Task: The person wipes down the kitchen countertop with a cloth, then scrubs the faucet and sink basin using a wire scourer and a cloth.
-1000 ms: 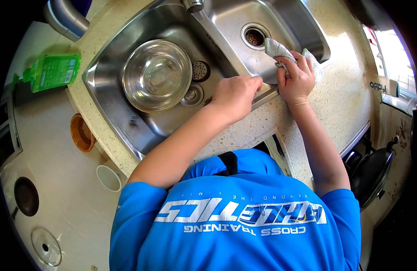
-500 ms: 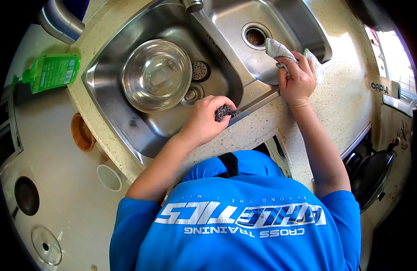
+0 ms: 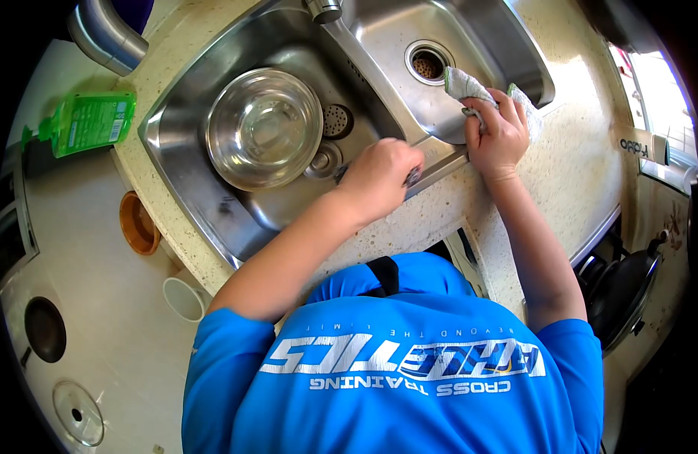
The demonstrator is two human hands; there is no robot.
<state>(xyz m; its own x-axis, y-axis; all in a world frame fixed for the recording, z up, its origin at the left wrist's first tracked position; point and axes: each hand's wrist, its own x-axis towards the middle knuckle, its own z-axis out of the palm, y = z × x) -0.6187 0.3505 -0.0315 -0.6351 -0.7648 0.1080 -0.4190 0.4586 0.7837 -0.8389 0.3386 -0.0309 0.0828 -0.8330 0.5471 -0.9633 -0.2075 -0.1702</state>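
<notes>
My left hand (image 3: pixel 379 178) is closed around a dark steel-wool scourer (image 3: pixel 414 176), of which only bits show past the fingers. It rests at the near rim of the double sink (image 3: pixel 432 155), close to the divider between the basins. A pale, green-edged cloth (image 3: pixel 461 83) is bunched in my right hand (image 3: pixel 502 135), which grips it at the near edge of the right basin. In the left basin sits a shiny bowl (image 3: pixel 231 144), beside the drain.
A faucet (image 3: pixel 324 10) hangs over the divider. Left of the sink lies a green soap bottle (image 3: pixel 95 122). Lower down are an orange-brown pot (image 3: pixel 139 223) and a white cup (image 3: pixel 184 297). A dark wok (image 3: pixel 629 291) is at the right.
My left hand has moved right and slightly up along the sink rim, turning so its back covers most of the scourer. My right hand and the cloth stay put.
</notes>
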